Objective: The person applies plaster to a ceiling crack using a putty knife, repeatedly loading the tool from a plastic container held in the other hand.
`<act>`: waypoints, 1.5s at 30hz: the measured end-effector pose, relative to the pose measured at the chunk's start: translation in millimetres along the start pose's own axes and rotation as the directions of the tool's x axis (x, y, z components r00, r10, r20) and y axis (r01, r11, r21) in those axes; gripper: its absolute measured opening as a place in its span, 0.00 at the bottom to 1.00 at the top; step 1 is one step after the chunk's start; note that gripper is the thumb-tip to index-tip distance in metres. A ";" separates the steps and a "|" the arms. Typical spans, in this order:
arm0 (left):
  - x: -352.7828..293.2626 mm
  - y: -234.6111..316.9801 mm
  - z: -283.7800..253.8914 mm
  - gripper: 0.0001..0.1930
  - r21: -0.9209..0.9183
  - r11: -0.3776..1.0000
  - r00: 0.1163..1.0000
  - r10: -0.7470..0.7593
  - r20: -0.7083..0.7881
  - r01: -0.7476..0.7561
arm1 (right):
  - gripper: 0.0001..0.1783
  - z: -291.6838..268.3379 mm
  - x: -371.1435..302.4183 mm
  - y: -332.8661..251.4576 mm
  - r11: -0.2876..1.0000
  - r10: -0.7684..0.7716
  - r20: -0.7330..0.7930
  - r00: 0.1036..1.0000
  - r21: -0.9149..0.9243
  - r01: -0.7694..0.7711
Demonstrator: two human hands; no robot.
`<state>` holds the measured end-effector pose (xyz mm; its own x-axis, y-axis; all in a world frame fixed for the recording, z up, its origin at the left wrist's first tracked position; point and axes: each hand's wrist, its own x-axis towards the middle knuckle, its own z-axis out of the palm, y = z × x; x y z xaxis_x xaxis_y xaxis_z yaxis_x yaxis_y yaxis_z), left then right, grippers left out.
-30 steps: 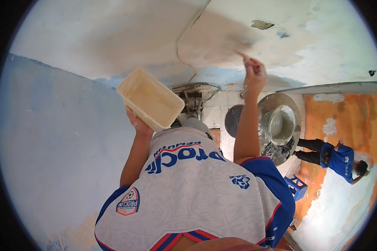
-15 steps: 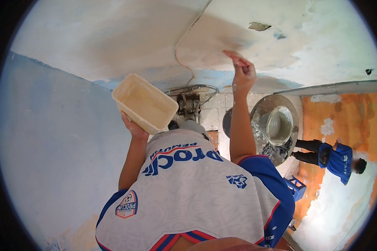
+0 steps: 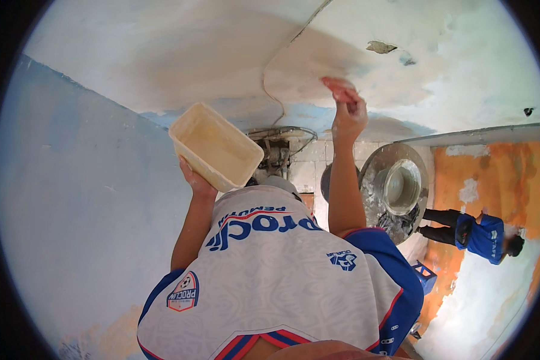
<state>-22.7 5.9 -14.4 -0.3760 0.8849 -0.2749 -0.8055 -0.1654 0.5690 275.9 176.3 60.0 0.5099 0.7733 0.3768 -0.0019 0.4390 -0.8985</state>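
Note:
My left hand (image 3: 197, 179) grips a cream rectangular tub (image 3: 209, 173) from below at its near left side. The tub is tilted so that its inside shows, with pale smears on the walls. My right hand (image 3: 349, 123) is raised close to the whitish wall (image 3: 309, 57), fingers pinched round a small, flat red piece (image 3: 340, 89). Motion blurs that piece, and its exact kind cannot be made out. Whether it touches the wall is unclear.
Right of my right forearm sits a wide round tray (image 3: 372, 162) bearing a grey basin (image 3: 402, 189). Cables and a pump-like machine (image 3: 276, 157) lie beyond the tub. A person in blue (image 3: 485, 237) stands far right by an orange wall (image 3: 522, 174). A blue stool (image 3: 425, 276) stands nearby.
The wall and the tub have shifted slightly right in view. My right hand sits a little lower in the picture, still pinching the red piece. My left hand keeps its grip on the tub.

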 end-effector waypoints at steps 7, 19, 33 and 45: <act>8.2 4.7 -2.3 0.36 0.009 0.999 0.996 0.043 0.074 -0.044 | 0.09 -36.6 -24.1 107.4 0.797 0.211 0.087 0.974 -0.591 -0.120; -1.9 0.9 0.2 0.35 0.021 0.995 0.995 0.093 0.037 -0.094 | 0.10 -45.1 5.9 26.7 0.977 0.204 0.116 0.972 -0.087 -0.195; -7.4 -2.3 -11.6 0.35 0.028 0.995 0.995 0.092 0.045 -0.093 | 0.07 -61.8 74.1 -39.0 0.998 0.068 0.161 0.985 -0.012 -0.067; -10.2 -14.0 -10.6 0.36 -0.079 0.996 0.990 0.052 0.131 -0.042 | 0.06 -39.8 97.5 -62.3 0.999 0.025 0.225 0.974 0.016 -0.029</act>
<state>-12.4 -5.4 -27.8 -0.3541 0.9244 -0.1415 -0.8229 -0.2361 0.5168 360.0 206.1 143.8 0.3032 0.8669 0.3957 -0.0305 0.4239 -0.9052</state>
